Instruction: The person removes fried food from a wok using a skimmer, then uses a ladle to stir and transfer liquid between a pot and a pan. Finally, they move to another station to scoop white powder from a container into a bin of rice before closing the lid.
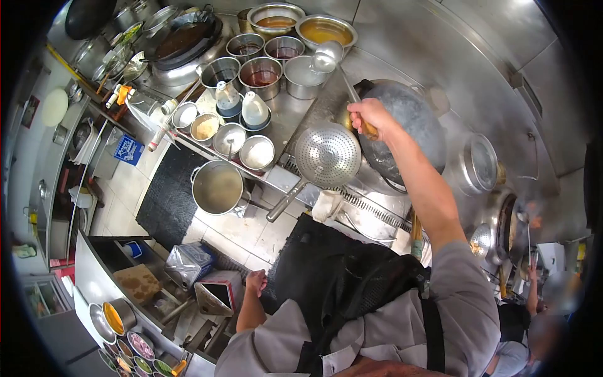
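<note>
Now your right hand (372,119) is closed around the wooden grip of a ladle (326,57), whose bowl sits at the rim of a steel pot (304,80), to the left of a big wok (402,135). Your right forearm passes over the near right part of that wok, where a greyish liquid or haze shows. Your left hand (256,283) hangs low near your left side, its fingers partly bent; you can't tell from here exactly how far it is open or whether it has hold of anything.

Just left of the wok lies a round strainer (327,154), its handle pointing down and left past the counter edge. Farther left, two squeeze bottles (254,109) stand near four small bowls (257,152) in a row. Below them, a large pot (217,186) holds a cloudy liquid, beside a black mat (173,196). Off to your right, another person (515,327) is partly in view.
</note>
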Motion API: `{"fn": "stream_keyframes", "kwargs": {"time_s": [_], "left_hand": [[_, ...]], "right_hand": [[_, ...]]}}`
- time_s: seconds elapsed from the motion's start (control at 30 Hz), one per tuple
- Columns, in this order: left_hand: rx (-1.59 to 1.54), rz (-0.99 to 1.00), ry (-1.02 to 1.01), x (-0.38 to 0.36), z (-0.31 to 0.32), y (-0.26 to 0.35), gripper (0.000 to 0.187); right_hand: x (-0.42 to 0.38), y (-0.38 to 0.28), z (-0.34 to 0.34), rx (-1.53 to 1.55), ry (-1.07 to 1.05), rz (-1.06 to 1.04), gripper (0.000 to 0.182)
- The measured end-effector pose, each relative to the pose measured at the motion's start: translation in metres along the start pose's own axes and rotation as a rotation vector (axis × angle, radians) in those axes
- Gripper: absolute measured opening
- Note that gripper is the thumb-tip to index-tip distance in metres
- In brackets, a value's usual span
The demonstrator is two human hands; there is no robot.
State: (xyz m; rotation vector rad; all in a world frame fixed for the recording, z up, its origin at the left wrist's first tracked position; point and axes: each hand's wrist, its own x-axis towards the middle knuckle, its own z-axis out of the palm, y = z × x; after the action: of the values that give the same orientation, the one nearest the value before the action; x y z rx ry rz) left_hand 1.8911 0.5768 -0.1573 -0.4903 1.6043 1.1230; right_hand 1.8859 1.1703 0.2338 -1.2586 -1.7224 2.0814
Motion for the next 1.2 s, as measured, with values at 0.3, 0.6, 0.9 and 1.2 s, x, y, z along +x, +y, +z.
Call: {"fn": "stream_keyframes", "kwargs": {"time_s": [0.3,0.6,0.9,1.2], "left_hand": [[0.003,0.013,-0.152,0.022,0.019,0.029,0.019],[0.145,0.013,-0.123,0.042,0.027,0.077,0.020],[0.233,0.048,-0.123,0.033,0.038,0.092,0.015],[0.306,0.018,-0.169,0.024,0.045,0.084,0.010]], "right_hand": [[-0.056,0.100,-0.071,-0.941,0.464,-0.408,0.033],[-0.197,0.216,-0.164,-0.940,0.849,-0.121,0.033],[-0.200,0.227,-0.154,0.015,0.584,0.067,0.020],[-0.223,0.156,-0.148,1.254,0.034,0.067,0.019]]}}
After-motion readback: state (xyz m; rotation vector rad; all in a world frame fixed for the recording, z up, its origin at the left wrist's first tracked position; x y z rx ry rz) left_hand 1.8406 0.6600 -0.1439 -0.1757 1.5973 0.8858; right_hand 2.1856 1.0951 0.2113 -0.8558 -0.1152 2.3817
